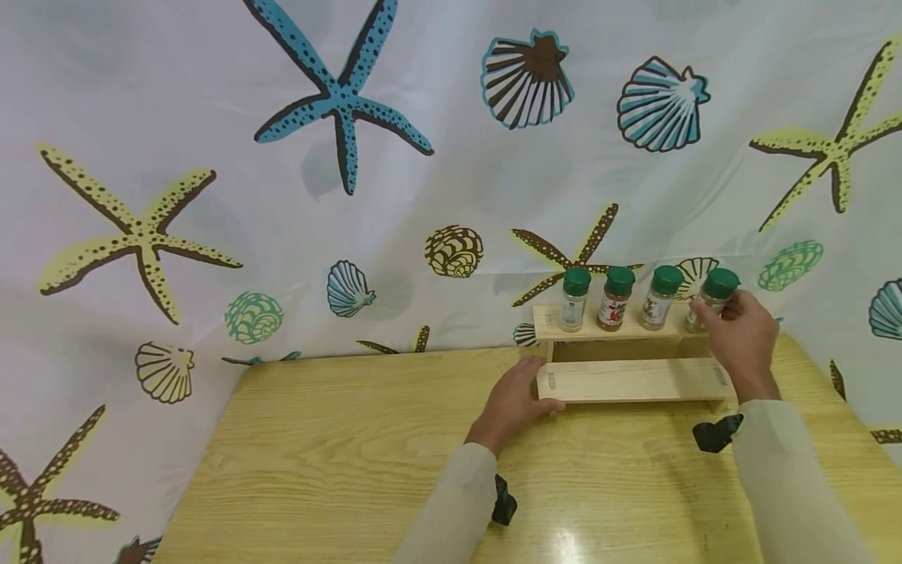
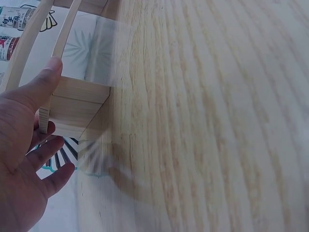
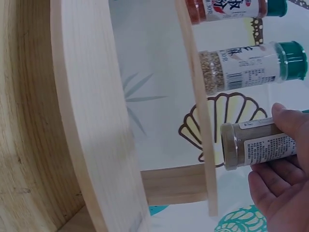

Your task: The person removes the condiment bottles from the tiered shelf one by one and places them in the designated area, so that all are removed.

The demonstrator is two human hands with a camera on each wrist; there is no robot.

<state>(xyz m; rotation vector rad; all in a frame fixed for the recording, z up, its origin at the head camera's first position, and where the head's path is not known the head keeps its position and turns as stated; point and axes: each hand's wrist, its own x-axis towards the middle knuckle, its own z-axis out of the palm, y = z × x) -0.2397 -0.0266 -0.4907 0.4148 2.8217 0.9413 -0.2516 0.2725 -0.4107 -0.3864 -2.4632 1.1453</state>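
The right hand [image 1: 748,337] grips the rightmost green-capped spice jar [image 3: 260,143], which the right wrist view alone shows just clear of the upper rack shelf [image 1: 592,323], while the left hand [image 1: 517,399] grips the lower shelf's [image 1: 634,381] left end.

The two-tier rack [image 1: 634,381] is pale, bare-looking wood, smooth and matt, while the tabletop [image 1: 338,446] shows streaked wood grain under a glossy sheen. The jars [image 3: 211,72] are clear and shiny, glass or plastic one cannot tell, with smooth green plastic-looking caps [image 3: 291,60] and paper-like labels [image 3: 248,65]. The backdrop [image 1: 232,70] is lightly creased cloth, and the sleeves [image 1: 454,501] are matt fabric
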